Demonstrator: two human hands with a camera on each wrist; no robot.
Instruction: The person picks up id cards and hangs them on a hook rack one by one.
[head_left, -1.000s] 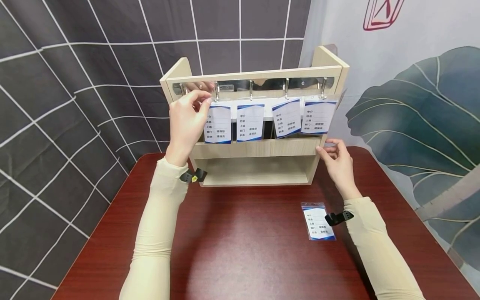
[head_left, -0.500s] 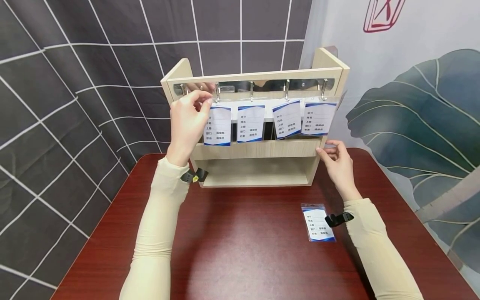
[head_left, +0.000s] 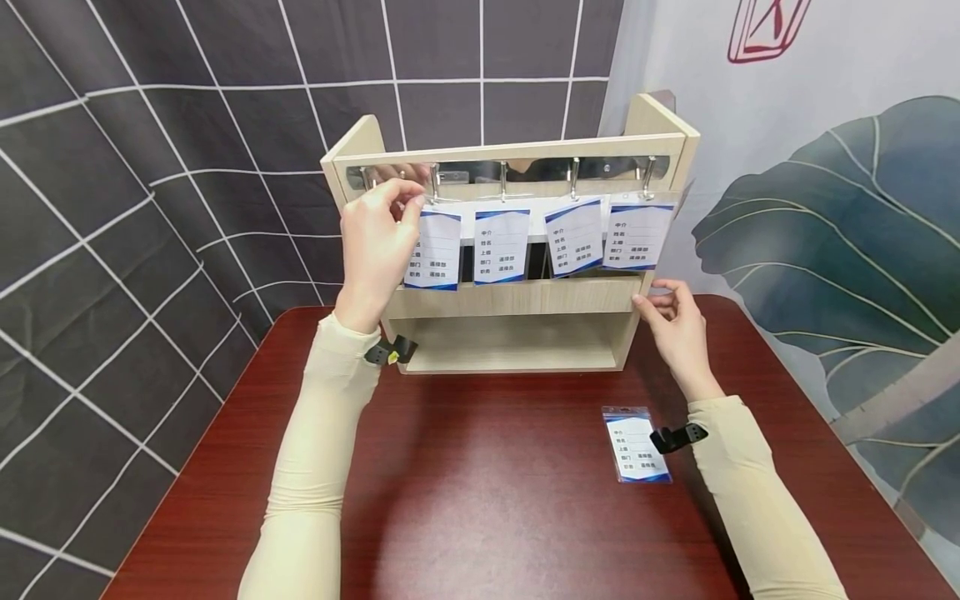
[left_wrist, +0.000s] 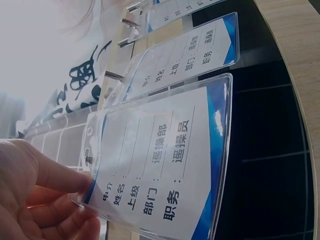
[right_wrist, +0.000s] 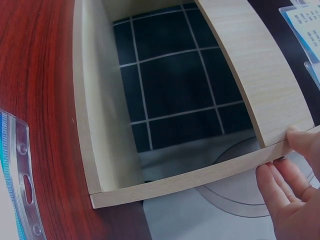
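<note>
My left hand (head_left: 378, 246) pinches the top corner of a clear-sleeved name badge (left_wrist: 155, 155) between thumb and fingers. That badge is near the second hook from the left (head_left: 434, 179); a metal tip shows at its punched hole in the left wrist view. Three similar badges hang to its right: one straight badge (head_left: 502, 246), one tilted badge (head_left: 574, 237), and a rightmost badge (head_left: 637, 236). My right hand (head_left: 675, 329) grips the right side panel of the wooden shelf (right_wrist: 200, 175), thumb on its front edge and fingers on the outer face.
Another badge (head_left: 636, 446) lies flat on the red-brown table (head_left: 480, 492), close to the right wrist. The shelf has a mirror-like metal hook strip (head_left: 540, 169) and an open lower compartment (head_left: 517, 337). Dark gridded cloth (head_left: 225, 167) hangs behind and to the left.
The badge in my left hand has shifted slightly to the left, with the hand almost in place. My right hand stays on the side panel.
</note>
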